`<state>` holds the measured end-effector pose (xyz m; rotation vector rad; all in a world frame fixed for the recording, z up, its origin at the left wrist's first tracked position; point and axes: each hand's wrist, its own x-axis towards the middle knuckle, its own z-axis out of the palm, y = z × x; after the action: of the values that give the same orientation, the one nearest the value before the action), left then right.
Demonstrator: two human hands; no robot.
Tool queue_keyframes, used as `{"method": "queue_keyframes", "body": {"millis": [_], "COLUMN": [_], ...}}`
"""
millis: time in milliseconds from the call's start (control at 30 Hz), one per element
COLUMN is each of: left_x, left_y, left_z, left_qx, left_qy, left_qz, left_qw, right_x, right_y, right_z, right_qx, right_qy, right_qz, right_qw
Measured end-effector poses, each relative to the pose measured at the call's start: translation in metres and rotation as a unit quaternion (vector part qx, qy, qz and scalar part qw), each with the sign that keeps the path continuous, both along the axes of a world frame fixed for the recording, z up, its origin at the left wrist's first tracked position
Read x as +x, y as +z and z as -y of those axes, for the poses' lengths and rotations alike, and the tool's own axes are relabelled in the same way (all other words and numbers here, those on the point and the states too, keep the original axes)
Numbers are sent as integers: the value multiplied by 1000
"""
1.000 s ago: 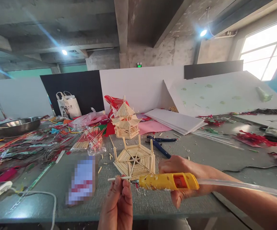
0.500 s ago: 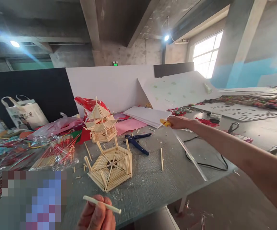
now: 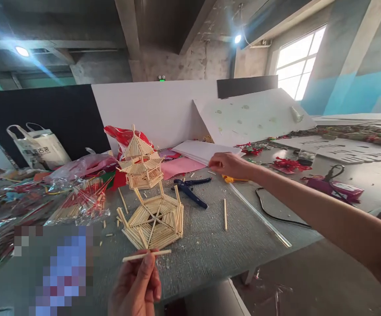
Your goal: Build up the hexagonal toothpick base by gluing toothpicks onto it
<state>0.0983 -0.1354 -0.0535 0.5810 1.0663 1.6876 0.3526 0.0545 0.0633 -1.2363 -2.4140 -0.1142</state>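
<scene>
My left hand (image 3: 139, 281) pinches a short wooden stick (image 3: 134, 258) between thumb and fingers, at the table's front edge. Just beyond it lies a six-sided base of wooden sticks (image 3: 167, 215) with short posts standing up at its rim. Behind the base stands a small stick pagoda (image 3: 140, 164) with tiered roofs. My right hand (image 3: 225, 163) hovers over the table near the white sheets, its fingers loosely curled and nothing visible in them. Beneath its wrist rests a yellow glue gun (image 3: 231, 179), partly hidden, with a long clear glue stick (image 3: 259, 213) trailing toward the front edge.
Blue cutters (image 3: 192, 192) and a loose stick (image 3: 225, 215) lie mid-table. Bagged red-tipped sticks (image 3: 86, 197) crowd the left. White sheets (image 3: 193, 151) and pink paper (image 3: 180, 167) lie behind. A black cord (image 3: 276, 215) and purple box (image 3: 337, 188) are at right.
My right hand has let go of the glue gun, which now lies on the table, and has moved left. My left hand has risen slightly, bringing the stick closer to the base.
</scene>
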Motion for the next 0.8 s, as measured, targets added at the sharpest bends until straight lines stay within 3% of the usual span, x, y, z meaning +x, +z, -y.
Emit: {"method": "queue_keyframes", "body": {"millis": [33,133,167,267,433,567,700,800], "left_x": [1,5,6,5,3,6,-10,-37], "left_y": [0,0,0,-4,-16,-20,-14,-10], "left_z": [-1,-1,0,4,2,2,7,5], "left_qx": [3,20,21,12,-1,0,-21,-48], "left_qy": [2,29,36,21,-7,-25,29,77], "left_qz": [-4,-21,-27,-41,1,-13,-146,-321], "left_qw": [1000,999,999,999,1000,1000,989,943], "right_x": [-19,-72,-87,-117,-133,-131,-124,-124], "right_y": [3,1,-3,-22,-49,-59,-70,-79], "right_z": [21,87,105,137,137,131,118,107], "right_qx": [28,8,4,33,58,1,-10,4], "right_qy": [59,267,308,348,342,300,240,173], "right_qz": [-30,-41,-28,24,60,38,71,132], "right_qw": [997,963,951,937,936,953,968,976]}}
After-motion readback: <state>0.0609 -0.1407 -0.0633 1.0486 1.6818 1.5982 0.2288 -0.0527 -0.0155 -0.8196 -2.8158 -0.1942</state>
